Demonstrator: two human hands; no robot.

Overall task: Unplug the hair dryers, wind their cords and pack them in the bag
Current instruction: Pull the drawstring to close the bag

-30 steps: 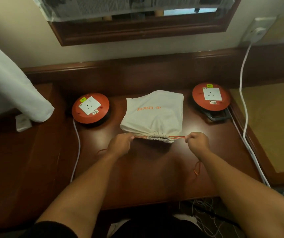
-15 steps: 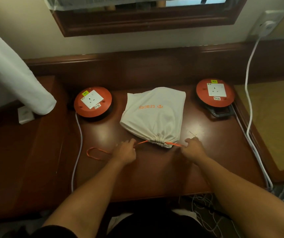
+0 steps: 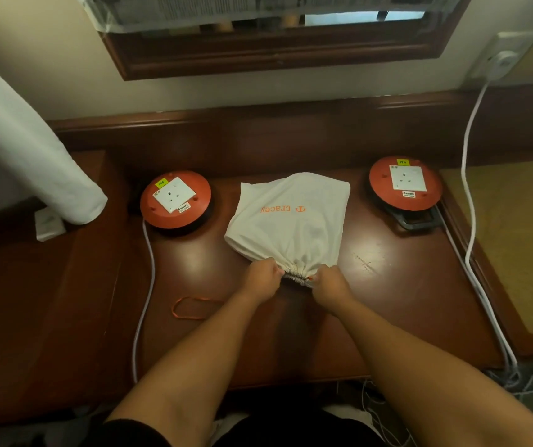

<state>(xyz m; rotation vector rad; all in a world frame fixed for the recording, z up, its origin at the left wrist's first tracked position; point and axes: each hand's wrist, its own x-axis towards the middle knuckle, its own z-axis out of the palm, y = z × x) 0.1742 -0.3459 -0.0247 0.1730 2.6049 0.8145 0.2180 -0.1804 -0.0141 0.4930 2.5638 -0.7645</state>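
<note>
Gripping: I am watching both hands pinching the gathered mouth of the white drawstring bag (image 3: 289,221), one on each side of the bunched fabric.
Left hand: the left hand (image 3: 261,276) is curling its fingers round the left side of the puckered neck, touching the cloth.
Right hand: the right hand (image 3: 331,283) is pinching the right side of the same neck, close to where a bit of orange cord is showing.
Bag position: the bag is lying flat in the middle of the dark wooden desk (image 3: 397,285), between the two orange cable reels.
Long axis: I am reading the bag's length as running away from me, slightly tilted to the right, closed bottom toward the wall, mouth toward my hands.
Contents: the bag is looking filled, so I am judging the hair dryers to be inside, though I cannot see them.
Drawstring: a loose loop of the orange drawstring (image 3: 191,307) is lying on the desk just left of the left forearm, apart from the fingers.
Left reel: the left cable reel (image 3: 175,200) is sitting well apart from the bag, socket empty.
Right reel: the right cable reel (image 3: 406,183) is likewise showing an empty socket.
Nearer hand: I am judging the left hand nearer the slack loop, so it is better placed for taking it up.
</note>
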